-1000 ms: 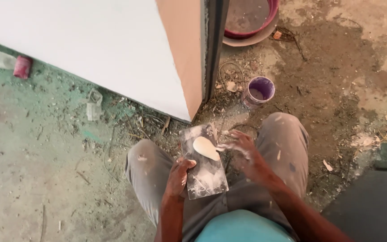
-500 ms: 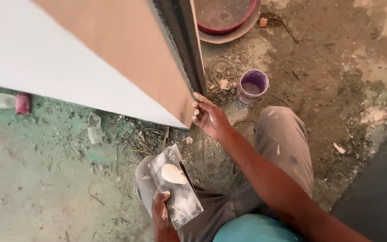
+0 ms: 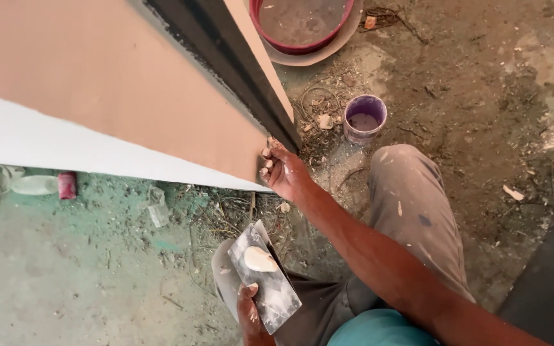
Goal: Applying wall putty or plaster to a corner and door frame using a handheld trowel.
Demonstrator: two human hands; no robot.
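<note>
Head view: my right hand (image 3: 285, 172) presses its fingers against the lower corner of the tan panel (image 3: 129, 96), just beside its dark edge strip (image 3: 238, 67). My left hand (image 3: 251, 314) grips the metal plate (image 3: 265, 277), which carries a dab of pale putty (image 3: 259, 259), above my knee. A purple cup (image 3: 365, 118) and a red basin (image 3: 302, 25) stand on the dirt floor (image 3: 482, 96) beyond the panel.
</note>
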